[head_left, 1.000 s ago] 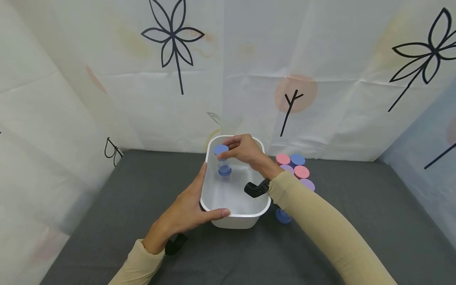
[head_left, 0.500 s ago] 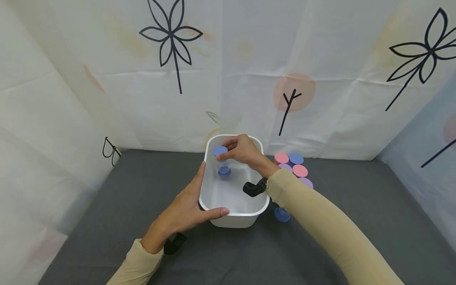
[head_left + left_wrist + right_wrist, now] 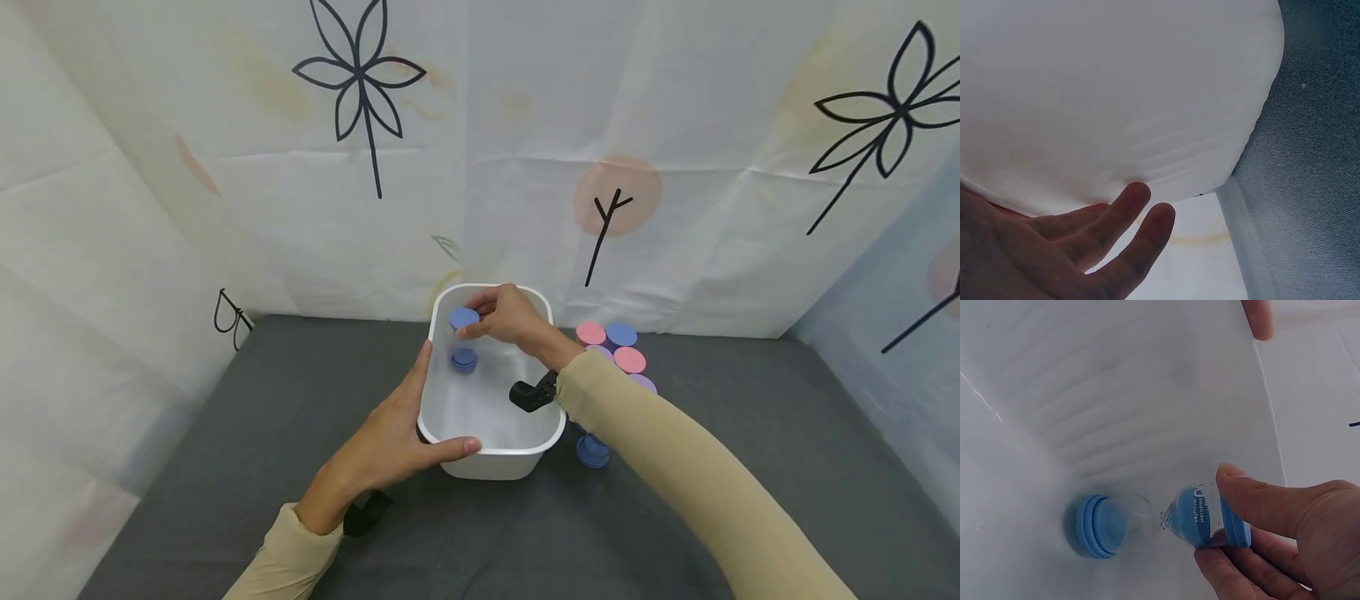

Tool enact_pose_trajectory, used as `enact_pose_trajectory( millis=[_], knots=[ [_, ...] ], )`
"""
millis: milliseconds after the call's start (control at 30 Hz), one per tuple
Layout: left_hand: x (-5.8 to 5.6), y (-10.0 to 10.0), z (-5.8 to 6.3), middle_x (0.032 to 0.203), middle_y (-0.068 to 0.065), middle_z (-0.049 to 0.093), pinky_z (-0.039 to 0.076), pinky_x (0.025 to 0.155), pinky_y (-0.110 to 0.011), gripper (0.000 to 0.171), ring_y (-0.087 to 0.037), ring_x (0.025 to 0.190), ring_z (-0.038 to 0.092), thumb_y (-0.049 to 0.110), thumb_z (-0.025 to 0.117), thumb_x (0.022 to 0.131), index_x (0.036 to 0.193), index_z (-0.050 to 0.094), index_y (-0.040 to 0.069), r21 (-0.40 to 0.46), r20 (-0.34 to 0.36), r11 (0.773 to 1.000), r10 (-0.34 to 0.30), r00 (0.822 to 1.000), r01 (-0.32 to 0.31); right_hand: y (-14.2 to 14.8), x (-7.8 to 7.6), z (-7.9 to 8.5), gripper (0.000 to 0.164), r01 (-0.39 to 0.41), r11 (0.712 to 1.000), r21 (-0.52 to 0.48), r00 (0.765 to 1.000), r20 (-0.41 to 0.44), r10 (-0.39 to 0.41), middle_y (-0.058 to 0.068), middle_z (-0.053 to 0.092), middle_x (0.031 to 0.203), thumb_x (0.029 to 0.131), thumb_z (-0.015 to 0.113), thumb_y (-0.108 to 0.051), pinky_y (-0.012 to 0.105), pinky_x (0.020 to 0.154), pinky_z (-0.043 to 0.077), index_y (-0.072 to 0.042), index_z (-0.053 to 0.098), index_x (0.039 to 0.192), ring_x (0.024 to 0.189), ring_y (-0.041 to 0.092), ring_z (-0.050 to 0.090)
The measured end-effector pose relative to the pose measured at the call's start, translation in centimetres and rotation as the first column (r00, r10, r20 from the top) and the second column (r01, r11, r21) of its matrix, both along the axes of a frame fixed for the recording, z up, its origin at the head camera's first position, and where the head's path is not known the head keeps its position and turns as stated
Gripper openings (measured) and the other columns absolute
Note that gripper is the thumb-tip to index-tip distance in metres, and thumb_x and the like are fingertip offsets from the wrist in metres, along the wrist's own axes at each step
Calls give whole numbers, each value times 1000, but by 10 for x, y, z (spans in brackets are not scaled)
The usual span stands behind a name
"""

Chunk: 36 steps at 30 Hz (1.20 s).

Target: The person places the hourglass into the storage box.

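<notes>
Inside a white plastic tub [image 3: 491, 425], my right hand [image 3: 510, 318] pinches the upper cap of a blue-capped hourglass [image 3: 1192, 515]. Blue sand fills part of the bulb by the held cap, and printed lettering shows on the glass. The hourglass's lower cap [image 3: 1094, 526] is close to the tub floor; contact is hard to judge. My left hand [image 3: 386, 442] spreads around the near left corner of the tub, thumb along the near rim. In the left wrist view its extended fingers [image 3: 1154, 228] lie along the tub's outer wall.
Right of the tub, partly behind my right forearm, stand several more hourglasses with pink [image 3: 630, 360], blue [image 3: 621, 335] and lilac [image 3: 643, 383] caps. One blue cap [image 3: 592, 452] shows nearer me. A grey cloth [image 3: 322, 375] covers the table, with patterned curtains behind and beside it.
In the last half second the hourglass's lower end has swung slightly left, bringing it more upright under my right hand. My left hand has stayed at the tub corner.
</notes>
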State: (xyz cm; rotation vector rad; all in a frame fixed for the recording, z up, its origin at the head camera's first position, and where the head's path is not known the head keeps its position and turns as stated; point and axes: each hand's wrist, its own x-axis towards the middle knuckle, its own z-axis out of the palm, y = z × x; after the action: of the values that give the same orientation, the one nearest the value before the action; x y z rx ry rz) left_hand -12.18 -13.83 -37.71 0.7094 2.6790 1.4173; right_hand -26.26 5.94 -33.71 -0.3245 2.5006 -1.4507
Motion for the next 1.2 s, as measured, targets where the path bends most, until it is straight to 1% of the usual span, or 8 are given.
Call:
enact_pose_trajectory(
  millis=[133,333,433,567,733,967,1067,1200],
  knots=[
    [0,0,1,167,4,16,46,99,-48,127,-26,129,51,58,82,78,164,-7,26,-4,3,1000,0,1000,0,0,-1,-1,40,-7,1000,17,1000,-12,8,19,71,111,79,88,-7,32,85,51,1,72,115,94,22,65],
    [0,-1,1,167,4,17,46,99,-47,127,-22,128,52,57,82,79,164,-7,26,-2,5,1000,1,1000,-1,-2,-2,-2,39,-18,998,61,999,-27,20,19,71,109,78,88,-6,31,82,50,2,72,113,91,20,63],
    [1,0,2,166,8,18,47,98,-46,127,-20,127,52,57,83,79,164,-7,28,1,4,1000,0,1000,0,-3,-1,-2,40,-21,997,79,999,-27,23,20,70,110,78,88,-5,31,81,50,4,71,113,91,20,62],
    [1,0,2,164,12,19,47,97,-45,127,-16,124,53,57,83,79,164,-7,28,5,-3,1000,-2,1000,2,-3,-1,-2,44,-25,996,88,999,-19,27,22,68,115,79,87,-4,31,83,50,7,68,117,94,21,61],
    [0,0,2,164,14,19,47,97,-44,127,-11,123,52,58,83,78,164,-7,29,1,-8,1000,0,1000,0,-2,-1,-4,46,-33,996,84,999,-13,35,23,68,117,79,87,-3,33,86,50,9,67,119,98,23,62],
    [1,0,1,166,11,16,46,98,-47,126,-25,129,52,59,82,79,164,-7,29,-8,12,1000,6,1000,-6,-2,-1,-4,50,-31,997,65,999,12,30,23,67,119,79,87,-2,35,90,50,9,65,123,101,25,63],
    [1,0,1,168,6,13,44,101,-49,127,-27,133,48,60,81,79,164,-7,27,-17,7,1000,7,1000,-7,-1,0,-3,54,-25,998,54,1000,19,24,23,67,121,78,87,-2,37,93,51,9,63,125,105,27,64],
    [1,0,1,169,2,13,44,102,-50,127,-28,134,47,60,81,79,164,-7,27,-18,5,1000,10,1000,-9,0,2,0,56,-15,1000,26,1000,24,14,24,66,124,78,87,-2,37,95,50,11,62,127,110,30,63]
  ],
)
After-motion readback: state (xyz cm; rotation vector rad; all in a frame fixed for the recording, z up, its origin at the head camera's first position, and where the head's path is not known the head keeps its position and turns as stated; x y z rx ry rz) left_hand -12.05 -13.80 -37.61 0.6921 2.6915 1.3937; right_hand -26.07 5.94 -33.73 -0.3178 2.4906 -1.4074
